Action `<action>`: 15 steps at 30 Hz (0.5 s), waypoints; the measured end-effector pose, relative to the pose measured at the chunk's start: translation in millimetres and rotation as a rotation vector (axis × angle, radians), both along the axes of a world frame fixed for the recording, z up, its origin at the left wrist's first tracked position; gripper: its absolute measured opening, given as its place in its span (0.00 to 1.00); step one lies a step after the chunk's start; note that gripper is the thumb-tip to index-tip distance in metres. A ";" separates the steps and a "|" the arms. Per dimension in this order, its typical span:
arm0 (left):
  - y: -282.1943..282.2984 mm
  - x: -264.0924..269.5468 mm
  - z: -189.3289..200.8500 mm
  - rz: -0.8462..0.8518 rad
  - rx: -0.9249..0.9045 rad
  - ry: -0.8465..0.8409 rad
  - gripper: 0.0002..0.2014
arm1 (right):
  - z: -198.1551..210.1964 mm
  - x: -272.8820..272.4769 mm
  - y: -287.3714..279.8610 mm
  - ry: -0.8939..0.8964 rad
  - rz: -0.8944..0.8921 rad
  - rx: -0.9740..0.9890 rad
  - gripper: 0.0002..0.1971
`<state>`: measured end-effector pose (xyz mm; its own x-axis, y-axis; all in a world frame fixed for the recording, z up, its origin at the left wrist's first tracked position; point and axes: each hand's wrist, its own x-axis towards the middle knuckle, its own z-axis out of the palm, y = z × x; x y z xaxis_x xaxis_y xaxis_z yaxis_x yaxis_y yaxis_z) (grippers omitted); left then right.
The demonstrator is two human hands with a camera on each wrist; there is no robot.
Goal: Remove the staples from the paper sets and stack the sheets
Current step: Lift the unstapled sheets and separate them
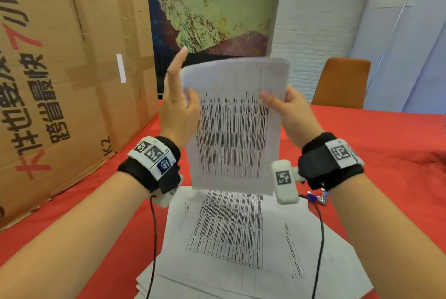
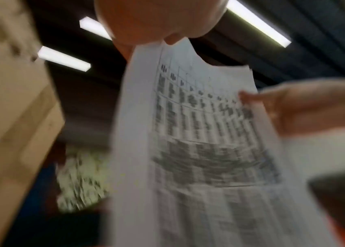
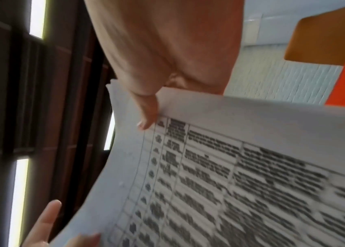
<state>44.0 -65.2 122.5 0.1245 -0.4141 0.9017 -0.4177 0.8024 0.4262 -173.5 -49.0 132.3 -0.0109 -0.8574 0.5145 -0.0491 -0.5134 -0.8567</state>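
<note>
I hold a paper set with printed tables upright in the air above the table, one hand on each side edge. My left hand pinches its upper left edge, thumb on the front and straight fingers behind. My right hand pinches the upper right edge, thumb on the printed face. The left wrist view shows the same sheets, blurred. Below lies a loose stack of sheets on the red tablecloth. No staple shows.
A big cardboard box stands on the table at the left, close to my left forearm. An orange chair is behind the far edge. A small blue and silver thing sits by my right wrist.
</note>
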 end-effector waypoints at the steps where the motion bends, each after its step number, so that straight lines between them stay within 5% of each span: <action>1: -3.3 4.0 -4.7 0.007 -0.005 -0.049 0.33 | -3.0 -2.9 1.8 0.049 0.020 0.015 0.16; 7: -12.5 5.3 -33.1 -0.013 0.102 0.037 0.20 | -53.7 -12.4 -5.2 0.088 0.089 0.221 0.26; 11: -8.1 -3.2 -24.5 -0.125 0.070 0.104 0.26 | -73.2 -5.3 -7.2 -0.078 0.034 0.240 0.14; 13: -14.1 -2.3 -24.5 -0.183 0.198 0.220 0.24 | -64.4 -1.1 -4.4 -0.206 0.017 0.192 0.12; 15: -20.2 0.1 -32.0 -0.199 0.393 0.155 0.14 | -53.3 -0.8 -1.8 -0.275 0.005 0.158 0.11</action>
